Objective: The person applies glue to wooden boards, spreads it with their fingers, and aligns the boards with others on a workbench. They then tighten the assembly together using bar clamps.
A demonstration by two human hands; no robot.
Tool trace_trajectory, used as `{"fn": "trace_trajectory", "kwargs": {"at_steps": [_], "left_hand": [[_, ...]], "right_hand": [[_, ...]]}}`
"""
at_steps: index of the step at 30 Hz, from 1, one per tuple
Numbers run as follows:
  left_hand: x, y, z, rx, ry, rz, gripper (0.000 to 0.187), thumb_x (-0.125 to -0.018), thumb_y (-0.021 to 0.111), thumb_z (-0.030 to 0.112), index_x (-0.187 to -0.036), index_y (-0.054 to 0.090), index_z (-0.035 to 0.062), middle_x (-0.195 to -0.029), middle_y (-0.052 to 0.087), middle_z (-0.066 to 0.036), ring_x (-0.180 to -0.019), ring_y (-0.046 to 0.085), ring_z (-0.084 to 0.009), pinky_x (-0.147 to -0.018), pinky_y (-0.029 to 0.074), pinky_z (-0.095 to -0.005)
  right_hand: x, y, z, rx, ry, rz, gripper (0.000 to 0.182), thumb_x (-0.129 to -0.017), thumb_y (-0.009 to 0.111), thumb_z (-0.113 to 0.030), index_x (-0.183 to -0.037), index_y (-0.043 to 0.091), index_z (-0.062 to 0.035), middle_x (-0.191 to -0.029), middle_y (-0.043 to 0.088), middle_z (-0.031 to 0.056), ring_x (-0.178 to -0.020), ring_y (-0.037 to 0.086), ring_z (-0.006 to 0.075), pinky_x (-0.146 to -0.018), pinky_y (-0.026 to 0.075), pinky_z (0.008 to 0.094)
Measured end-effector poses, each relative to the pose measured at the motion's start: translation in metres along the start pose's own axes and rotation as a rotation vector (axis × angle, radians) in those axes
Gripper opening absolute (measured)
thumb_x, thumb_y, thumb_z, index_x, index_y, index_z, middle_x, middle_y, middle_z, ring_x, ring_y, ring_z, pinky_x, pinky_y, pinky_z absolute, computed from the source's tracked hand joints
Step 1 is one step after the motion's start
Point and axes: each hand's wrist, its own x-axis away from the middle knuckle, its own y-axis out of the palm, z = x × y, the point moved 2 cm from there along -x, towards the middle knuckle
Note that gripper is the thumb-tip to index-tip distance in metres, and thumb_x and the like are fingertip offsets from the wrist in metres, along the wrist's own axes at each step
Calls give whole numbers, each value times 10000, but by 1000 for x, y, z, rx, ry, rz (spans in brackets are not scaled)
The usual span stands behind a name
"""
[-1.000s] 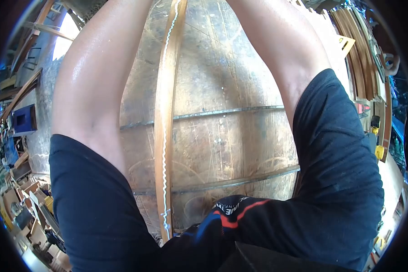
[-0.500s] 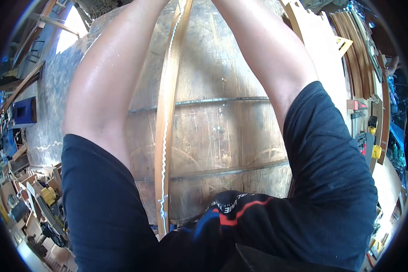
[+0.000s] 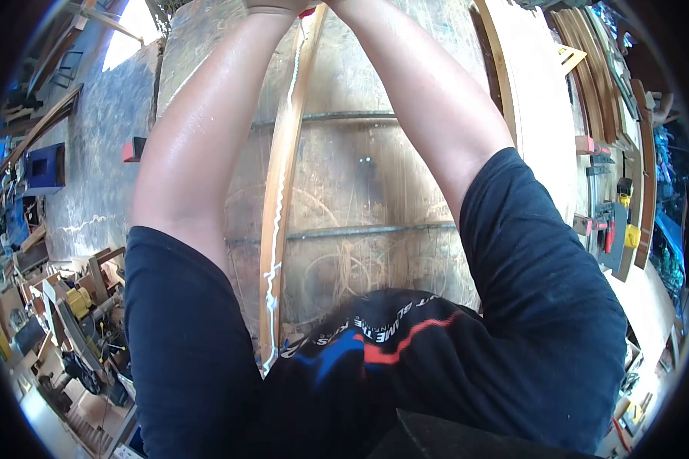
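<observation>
A long narrow wooden strip (image 3: pixel 289 138) lies lengthwise on the worn table, with a wavy bead of white glue (image 3: pixel 278 206) along its face. Its near end reaches my shirt. Both my arms stretch forward over the table, one each side of the strip. Part of my left hand (image 3: pixel 274 5) shows at the top edge, its fingers cut off by the frame. A small red thing (image 3: pixel 307 12) sits beside it, above the strip; its kind is hidden. My right hand (image 3: pixel 335 3) is barely in view at the top edge, fingers unseen.
Scratched table boards (image 3: pixel 352 172) lie under my arms. A red clamp end (image 3: pixel 132 150) is left of my left arm. At right are a pale panel (image 3: pixel 540 99), a yellow square (image 3: pixel 569 58), stacked boards (image 3: pixel 589 84) and a handsaw (image 3: pixel 614 237). Wood offcuts (image 3: pixel 61 306) crowd the lower left.
The view has shifted forward, so the table boards sit lower. Both arms have drawn slightly inward, and the wrist and the red thing now show at the top edge.
</observation>
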Motion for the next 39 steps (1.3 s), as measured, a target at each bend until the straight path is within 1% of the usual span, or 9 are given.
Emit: {"fn": "trace_trajectory", "kwargs": {"at_steps": [3,6,9,13,19,27,31,34,39], "left_hand": [[11,-15,22,96,-82,-26,618,-1111,380,464,-963,745,-11,-818,734,-223,-799,747,-380,-725,560,-431],[21,-31,29,-13,-2,-21,636,-1113,354,475,-963,755,5,-821,736,-220,-804,751,-371,-732,565,-430],[33,-48,40,-51,-64,-30,639,-1113,345,474,-950,759,15,-818,735,-219,-798,747,-371,-724,565,-432],[45,-74,52,-78,35,-31,636,-1117,339,456,-899,753,27,-794,729,-204,-778,732,-389,-695,551,-447],[59,-104,83,-66,-5,-5,629,-1116,349,458,-853,728,31,-774,712,-202,-750,715,-385,-684,538,-461],[84,-145,108,-206,-87,-34,599,-1119,346,436,-866,718,41,-769,697,-207,-753,699,-414,-674,523,-478],[92,-163,124,-177,-11,43,600,-1115,350,442,-860,711,35,-774,693,-216,-755,692,-431,-667,513,-500],[105,-178,128,-209,-175,-21,604,-1111,352,449,-867,708,27,-779,690,-228,-768,691,-436,-678,514,-508],[123,-203,142,-283,-187,-37,603,-1107,355,450,-886,708,14,-789,688,-241,-791,697,-436,-691,518,-500]], "right_hand": [[15,5,-24,-87,91,19,334,-863,832,-221,-1080,707,0,-1013,760,82,-927,718,169,-880,563,309],[29,8,-41,18,87,67,356,-861,833,-222,-1100,701,6,-1017,757,86,-934,714,172,-884,560,308],[38,14,-56,-134,139,-5,383,-852,836,-227,-1122,696,5,-1020,755,97,-951,713,186,-885,560,314],[52,21,-79,-100,124,-28,352,-847,835,-219,-1094,709,-2,-1021,754,105,-959,713,192,-877,561,323],[72,27,-115,-8,174,-37,323,-855,822,-250,-1040,732,-1,-981,765,120,-914,736,217,-826,576,349],[104,38,-146,41,248,-80,322,-845,827,-272,-997,742,-1,-964,770,123,-889,745,233,-804,581,353],[119,45,-163,92,216,-64,352,-846,833,-276,-1045,721,-8,-994,764,124,-914,740,235,-820,578,360],[129,51,-176,24,196,-43,398,-851,835,-272,-1109,682,-12,-1032,751,120,-948,727,234,-847,570,360],[146,57,-202,-102,176,-42,429,-858,832,-252,-1153,633,-13,-1060,732,110,-963,706,233,-871,559,355]]}}
